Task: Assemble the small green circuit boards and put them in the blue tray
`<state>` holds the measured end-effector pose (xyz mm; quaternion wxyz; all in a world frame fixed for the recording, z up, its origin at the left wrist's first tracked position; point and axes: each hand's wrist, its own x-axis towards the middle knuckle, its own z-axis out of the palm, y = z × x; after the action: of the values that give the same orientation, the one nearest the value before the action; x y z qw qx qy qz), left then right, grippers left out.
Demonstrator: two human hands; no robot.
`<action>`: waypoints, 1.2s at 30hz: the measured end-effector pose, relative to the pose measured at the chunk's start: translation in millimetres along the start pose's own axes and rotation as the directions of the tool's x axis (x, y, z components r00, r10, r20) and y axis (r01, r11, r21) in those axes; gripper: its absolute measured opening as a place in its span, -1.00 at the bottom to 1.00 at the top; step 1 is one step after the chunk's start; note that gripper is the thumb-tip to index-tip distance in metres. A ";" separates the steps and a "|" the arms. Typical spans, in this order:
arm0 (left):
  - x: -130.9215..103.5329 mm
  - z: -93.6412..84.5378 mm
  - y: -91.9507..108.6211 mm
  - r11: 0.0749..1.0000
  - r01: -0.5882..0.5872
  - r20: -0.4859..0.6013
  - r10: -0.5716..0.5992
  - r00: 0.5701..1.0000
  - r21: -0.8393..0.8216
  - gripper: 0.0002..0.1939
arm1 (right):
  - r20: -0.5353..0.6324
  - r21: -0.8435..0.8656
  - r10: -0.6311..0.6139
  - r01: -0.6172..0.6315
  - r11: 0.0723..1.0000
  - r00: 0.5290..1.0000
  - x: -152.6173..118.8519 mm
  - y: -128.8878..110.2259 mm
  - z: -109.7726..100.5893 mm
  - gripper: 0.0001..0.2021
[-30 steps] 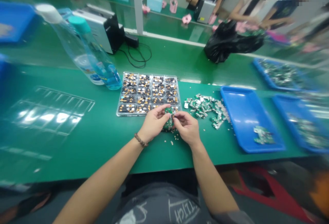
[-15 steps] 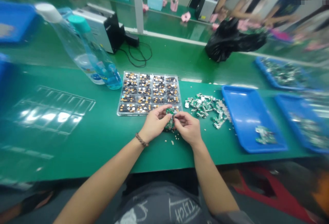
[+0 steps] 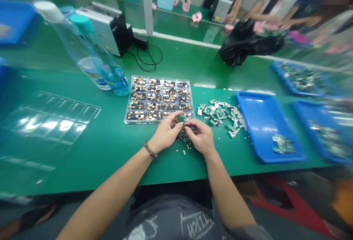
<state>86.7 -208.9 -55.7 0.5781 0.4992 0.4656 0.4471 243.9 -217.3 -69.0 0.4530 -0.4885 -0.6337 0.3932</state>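
Observation:
A small green circuit board (image 3: 180, 118) is pinched in my left hand (image 3: 166, 131), just in front of the near edge of a clear compartment tray (image 3: 127, 119) filled with small black, orange and white parts. My right hand (image 3: 200, 135) has its thumb and forefinger closed at the board's right side; whether a small part sits between those fingertips is too small to tell. Tiny pale bits (image 3: 184, 152) lie on the green table below the hands. A pile of green and silver boards (image 3: 217, 112) lies to the right of the tray.
A blue tray (image 3: 257, 113) with a few boards stands right, with more blue trays beyond. Two bottles (image 3: 110, 74) and a grey device (image 3: 103, 27) with a black cable stand back left. A clear lid (image 3: 68, 102) lies left. Other people's arms show across the bench.
The circuit board has tilted and shows less of its face between my hands. My right fingers have shifted slightly left. Across the bench, a person's hand now reaches to a pink item.

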 end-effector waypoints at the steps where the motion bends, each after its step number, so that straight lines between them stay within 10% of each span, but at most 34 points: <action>1: -0.3 0.8 -0.3 1.000 -0.004 0.007 0.004 1.000 -0.011 -0.52 | 0.006 -0.006 -0.010 0.010 1.000 1.000 0.1 -0.2 -0.3 -0.88; 9: -1.2 1.4 1.1 0.995 -0.033 -0.023 0.031 0.999 -0.095 -0.58 | 0.048 0.179 0.107 -0.114 0.977 0.993 -2.7 1.6 4.2 -0.65; 14: -1.2 0.0 4.0 0.996 -0.010 -0.089 0.002 0.996 -0.085 -0.54 | 0.005 -0.029 0.127 -0.127 0.992 0.992 -3.1 -3.7 -6.0 -0.79; 19: -6.8 4.6 8.2 0.992 -0.105 -0.072 0.110 0.991 0.068 -0.60 | -0.414 -0.293 0.113 -0.249 0.923 0.903 -12.4 11.4 -115.1 -0.68; 26: -16.2 9.1 11.9 0.902 -0.224 0.022 0.232 0.972 0.369 -0.73 | -0.749 -0.566 0.129 -0.729 0.385 0.650 -77.9 59.2 -297.6 -0.67; 36: -11.4 7.1 7.7 0.858 -0.253 0.012 0.277 0.961 0.448 -0.75 | -0.705 -0.624 0.181 -0.721 0.301 0.686 -84.9 80.9 -320.0 -0.77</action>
<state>91.4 -220.5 -46.6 0.3692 0.6654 0.4974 0.4167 581.3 -264.9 -71.5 0.1463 -0.8954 -0.4200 -0.0196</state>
